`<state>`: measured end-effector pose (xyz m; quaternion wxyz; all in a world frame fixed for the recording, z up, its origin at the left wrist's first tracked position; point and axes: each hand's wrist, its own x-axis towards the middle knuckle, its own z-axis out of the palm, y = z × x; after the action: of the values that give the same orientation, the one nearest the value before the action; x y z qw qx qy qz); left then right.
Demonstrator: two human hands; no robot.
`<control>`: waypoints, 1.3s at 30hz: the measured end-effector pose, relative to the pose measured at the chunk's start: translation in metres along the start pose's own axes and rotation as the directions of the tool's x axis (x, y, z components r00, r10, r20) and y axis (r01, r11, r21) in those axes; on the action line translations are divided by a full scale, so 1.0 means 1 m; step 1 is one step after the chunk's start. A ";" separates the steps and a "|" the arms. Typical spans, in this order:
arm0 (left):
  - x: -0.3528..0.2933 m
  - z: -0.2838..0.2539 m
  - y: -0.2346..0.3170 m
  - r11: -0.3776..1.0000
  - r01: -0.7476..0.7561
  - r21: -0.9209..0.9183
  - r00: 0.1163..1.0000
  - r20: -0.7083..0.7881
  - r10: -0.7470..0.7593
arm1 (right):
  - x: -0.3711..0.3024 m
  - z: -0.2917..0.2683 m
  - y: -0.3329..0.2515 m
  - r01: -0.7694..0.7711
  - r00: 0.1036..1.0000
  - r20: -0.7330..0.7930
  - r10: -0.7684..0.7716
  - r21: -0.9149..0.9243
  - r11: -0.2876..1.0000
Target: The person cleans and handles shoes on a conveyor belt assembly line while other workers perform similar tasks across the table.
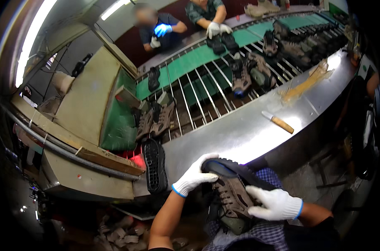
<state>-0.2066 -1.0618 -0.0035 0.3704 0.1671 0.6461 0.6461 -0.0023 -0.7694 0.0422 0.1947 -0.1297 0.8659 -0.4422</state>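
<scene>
Near my lap is a brown-grey shoe upper with dark laces and an olive toe, tilted toward me. A black rubber sole lies along its far right side, and the two meet at the upper end. My left hand, in a white knit glove with a blue cuff, is closed around that end, gripping sole and shoe together. Gloved the same way, my right hand holds the shoe's right side, thumb and fingers against the upper. Whether the sole touches the shoe along its whole length is hidden.
Another black sole stands left on the metal ledge. A wooden-handled knife lies on it. Beyond, a rod conveyor carries several shoes past a machine housing. Two people work across, one with gloved hands at dark shoes.
</scene>
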 end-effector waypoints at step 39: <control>0.038 0.034 0.045 0.684 -0.109 0.722 0.974 -0.061 0.219 | 0.130 0.002 0.050 0.177 0.895 -0.409 -0.177 -0.038 0.983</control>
<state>-0.2206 -1.0065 0.0338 0.1702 0.3084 0.8527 0.3859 -0.1198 -0.7937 -0.0286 -0.0326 -0.1120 0.8719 -0.4756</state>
